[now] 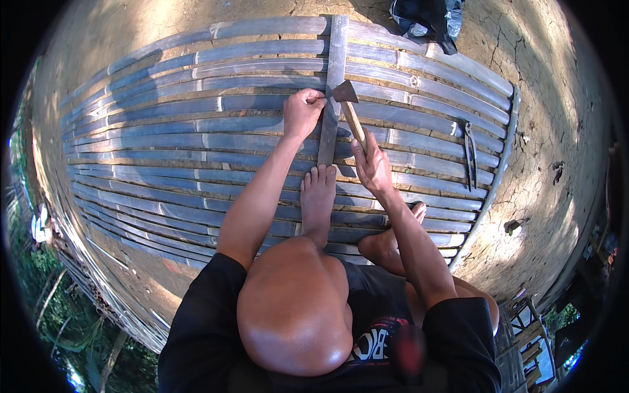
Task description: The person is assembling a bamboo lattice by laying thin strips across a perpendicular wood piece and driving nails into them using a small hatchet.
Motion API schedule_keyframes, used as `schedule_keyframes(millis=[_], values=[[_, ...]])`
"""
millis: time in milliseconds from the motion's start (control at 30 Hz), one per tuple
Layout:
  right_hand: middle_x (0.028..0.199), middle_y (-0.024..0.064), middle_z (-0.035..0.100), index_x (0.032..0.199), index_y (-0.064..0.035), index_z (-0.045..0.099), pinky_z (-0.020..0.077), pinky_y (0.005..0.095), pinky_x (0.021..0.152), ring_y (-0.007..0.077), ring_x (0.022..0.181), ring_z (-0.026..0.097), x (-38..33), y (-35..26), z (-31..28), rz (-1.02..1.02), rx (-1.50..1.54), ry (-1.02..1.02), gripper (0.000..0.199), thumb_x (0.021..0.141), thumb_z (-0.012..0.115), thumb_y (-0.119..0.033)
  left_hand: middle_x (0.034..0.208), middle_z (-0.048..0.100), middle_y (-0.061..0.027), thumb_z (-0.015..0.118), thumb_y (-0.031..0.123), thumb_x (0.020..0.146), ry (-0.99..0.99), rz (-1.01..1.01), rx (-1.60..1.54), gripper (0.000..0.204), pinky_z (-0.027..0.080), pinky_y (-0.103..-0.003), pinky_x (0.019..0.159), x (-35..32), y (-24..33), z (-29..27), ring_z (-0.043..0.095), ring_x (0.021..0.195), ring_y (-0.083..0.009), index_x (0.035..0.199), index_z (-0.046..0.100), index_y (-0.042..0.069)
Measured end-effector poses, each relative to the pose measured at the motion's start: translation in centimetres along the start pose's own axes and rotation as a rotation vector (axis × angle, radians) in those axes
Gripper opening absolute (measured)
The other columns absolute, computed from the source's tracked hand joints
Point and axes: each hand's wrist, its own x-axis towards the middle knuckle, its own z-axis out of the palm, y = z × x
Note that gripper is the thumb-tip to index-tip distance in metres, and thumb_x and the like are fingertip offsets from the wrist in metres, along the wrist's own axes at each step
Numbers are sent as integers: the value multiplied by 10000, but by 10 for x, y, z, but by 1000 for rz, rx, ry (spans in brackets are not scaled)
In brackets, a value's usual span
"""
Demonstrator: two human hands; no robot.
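Observation:
My right hand (373, 164) is wrapped round the wooden handle of a hatchet (346, 93), whose dark, rusty wedge-shaped head is over a wooden crosspiece (338, 46). My left hand (304, 112) is closed in a pinch at the crosspiece's left edge, close to the hatchet head; what its fingertips hold, if anything, is too small to make out. Under both hands lies a panel of split bamboo slats (262, 124), with the crosspiece running across them. One bare foot (319, 196) presses down at the near end of the crosspiece.
A pair of pincers (470, 154) lies on the slats to the right. A black plastic bag (429, 19) is on the cracked earth beyond the panel. Along the right side runs a bamboo edge strip (501, 164). My other foot (386, 249) rests on the slats.

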Motion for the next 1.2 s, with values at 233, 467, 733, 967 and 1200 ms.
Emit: schedule_keyframes(millis=[233,467,733,967,1200], values=[[722,287,618,1331,-53,472,462,524,605,498,710,641,-1,5,3,-78,-32,110,360,1059,484,-289,765,741,-91,736,113,866,-52,-59,146,126,528,-298,634,2,14,-4,675,663,-122,926,755,4],[762,293,635,1344,-57,478,470,537,632,508,748,646,-2,1,0,-49,-23,83,384,1054,488,-308,808,750,-133,740,183,860,-54,-85,272,166,544,-347,715,-3,16,-2,727,734,-218,920,764,30],[799,284,658,1373,-69,478,484,543,644,501,767,657,0,10,6,-71,-132,58,407,1049,490,-315,830,747,-155,752,214,836,-39,-34,445,191,552,-387,743,3,26,-1,735,783,-298,884,759,29],[887,285,679,1408,-90,455,503,559,699,508,836,660,0,9,10,-40,-152,80,436,1044,489,-325,815,743,-157,758,199,820,-17,-7,397,177,552,-389,731,4,15,0,735,775,-301,872,759,30],[1000,285,692,1429,-155,441,516,590,756,510,865,663,1,13,14,-102,-191,162,445,1028,489,-341,791,723,-194,680,108,770,-24,-58,313,99,564,-430,747,0,29,-1,719,791,-364,806,738,36]])
